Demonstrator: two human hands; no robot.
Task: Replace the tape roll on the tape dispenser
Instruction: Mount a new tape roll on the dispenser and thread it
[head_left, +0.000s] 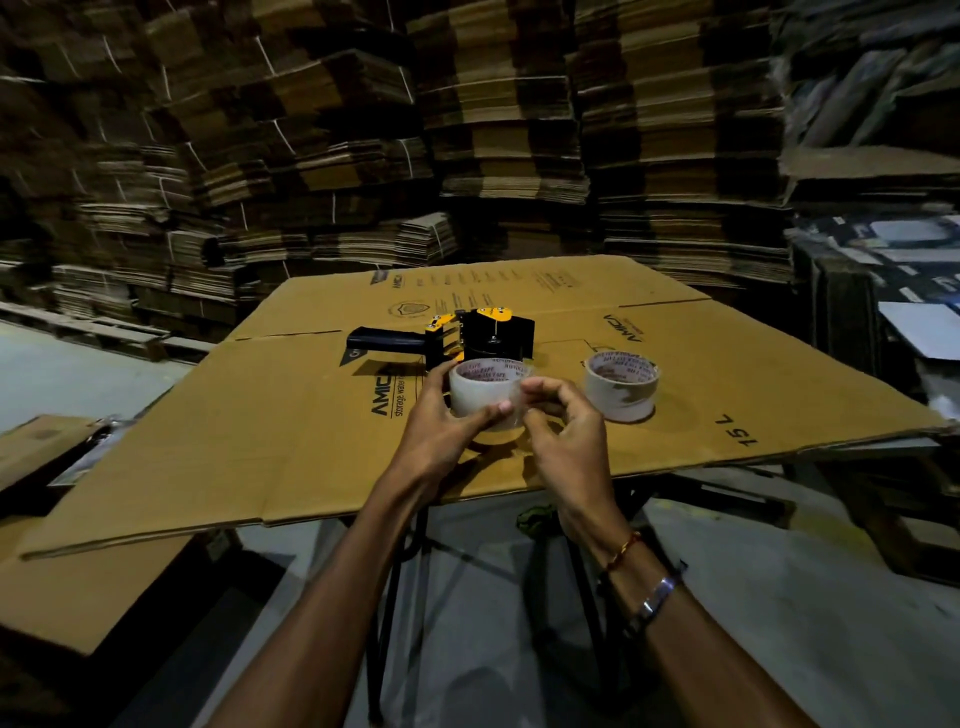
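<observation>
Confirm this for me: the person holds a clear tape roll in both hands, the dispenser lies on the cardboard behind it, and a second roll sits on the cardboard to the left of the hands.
One detail is wrong. In the head view the second roll sits to the right of the hands, not the left. The rest stands: the left hand and right hand hold the clear tape roll, and the dispenser lies on the cardboard behind it.

The flattened cardboard box (311, 441) bears "AMICA" in dark letters with "storage water" beneath it, "AMICA" again near its far right flap, and "15 L" at the right edge. The clear tape roll (485, 397) has red core print reading "TAPE"; the rest is too small to read.
</observation>
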